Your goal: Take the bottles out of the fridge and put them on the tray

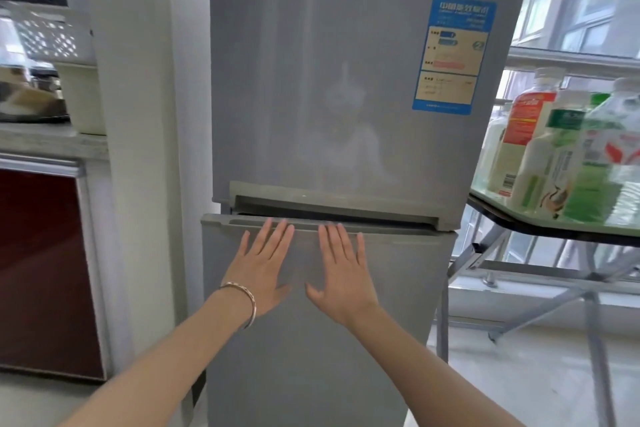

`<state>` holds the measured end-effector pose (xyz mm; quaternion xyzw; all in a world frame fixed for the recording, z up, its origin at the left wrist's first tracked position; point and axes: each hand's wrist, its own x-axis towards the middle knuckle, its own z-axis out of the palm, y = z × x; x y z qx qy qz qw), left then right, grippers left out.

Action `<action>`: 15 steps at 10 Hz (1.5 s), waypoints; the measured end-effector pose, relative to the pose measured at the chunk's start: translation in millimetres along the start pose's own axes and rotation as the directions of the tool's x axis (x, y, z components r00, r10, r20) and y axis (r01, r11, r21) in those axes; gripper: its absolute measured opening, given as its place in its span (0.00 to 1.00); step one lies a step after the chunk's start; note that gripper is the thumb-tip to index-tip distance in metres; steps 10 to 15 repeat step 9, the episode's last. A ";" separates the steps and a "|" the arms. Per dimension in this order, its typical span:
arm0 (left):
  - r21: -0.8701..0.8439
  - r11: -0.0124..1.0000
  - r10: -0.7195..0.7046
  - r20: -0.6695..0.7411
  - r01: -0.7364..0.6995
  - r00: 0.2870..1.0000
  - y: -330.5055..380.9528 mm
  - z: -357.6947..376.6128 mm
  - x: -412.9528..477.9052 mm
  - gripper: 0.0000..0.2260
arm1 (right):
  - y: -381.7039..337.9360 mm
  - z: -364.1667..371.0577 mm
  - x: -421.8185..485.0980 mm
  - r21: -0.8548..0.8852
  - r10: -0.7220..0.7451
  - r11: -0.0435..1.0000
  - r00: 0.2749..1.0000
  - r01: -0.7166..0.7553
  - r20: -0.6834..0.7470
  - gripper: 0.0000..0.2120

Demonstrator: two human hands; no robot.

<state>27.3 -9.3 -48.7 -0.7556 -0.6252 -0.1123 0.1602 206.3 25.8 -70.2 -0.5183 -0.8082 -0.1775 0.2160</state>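
Kitchen corner, pale floor, daylight from big windows [588, 10] at right. Centre: tall grey two-door Hisense fridge [339, 73], upper door shut, blue energy label [450, 52] at its upper right. Lower fridge door [311, 322] looks closed or nearly so, left edge standing slightly proud of the upper door; dark handle recess between the doors.

Left of fridge: white wall column [138, 149], then a grey stone countertop [52, 142] over a dark red cabinet front [41, 270]. On the counter a cream container [83, 97], a white lattice basket [48, 35] above it, blurred clutter further left.

Right of fridge: glass-topped table [512, 208] on folding metal legs, standing before the window. Bottles [554, 149] stand clustered on it, touching or nearly: white ones with red-orange and green labels, clear ones with green wrap. Cannot tell whether a tray sits under them.

Left hand [263, 267] flat on lower door, fingers spread, fingertips at the door's top edge, holding nothing; metal bangle [246, 302] on that wrist. Right hand [341, 267] just beside it, also flat, splayed, empty, thumbs nearly meeting.
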 end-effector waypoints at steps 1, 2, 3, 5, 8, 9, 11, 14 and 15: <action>-0.010 1.000 -0.026 0.044 0.026 0.999 -0.3 5.1 12.5 0.46 | 0.3 4.3 9.1 -0.031 0.002 1.000 1.000 -0.002 0.020 0.54; -0.049 0.998 -0.041 0.070 0.044 0.997 -4.8 7.1 24.6 0.48 | -1.8 5.1 18.0 -0.047 0.016 0.999 0.999 -0.013 0.050 0.56; -0.046 0.997 -0.058 0.093 0.062 0.994 -7.9 12.4 32.6 0.50 | -4.0 5.8 23.5 -0.067 0.037 0.997 0.995 -0.032 0.087 0.57; -0.042 0.996 -0.070 0.103 0.074 0.992 -5.3 14.5 33.4 0.52 | -5.0 6.0 24.4 -0.099 0.056 0.994 0.989 -0.042 0.136 0.57; -0.062 0.993 -0.085 0.196 0.099 0.977 -3.7 -1.6 35.1 0.50 | -9.1 -12.1 24.9 -0.133 0.085 0.990 0.966 -0.054 0.243 0.57; -0.173 0.977 -0.081 0.231 0.123 0.969 -7.4 -18.5 39.6 0.47 | -14.3 -26.9 34.2 -0.058 0.073 0.997 0.946 -0.058 0.314 0.57; -0.173 0.977 -0.081 0.231 0.123 0.969 -7.4 -18.5 39.6 0.47 | -14.3 -26.9 34.2 -0.058 0.073 0.997 0.946 -0.058 0.314 0.57; -0.173 0.977 -0.081 0.231 0.123 0.969 -7.4 -18.5 39.6 0.47 | -14.3 -26.9 34.2 -0.058 0.073 0.997 0.946 -0.058 0.314 0.57; -0.173 0.977 -0.081 0.231 0.123 0.969 -7.4 -18.5 39.6 0.47 | -14.3 -26.9 34.2 -0.058 0.073 0.997 0.946 -0.058 0.314 0.57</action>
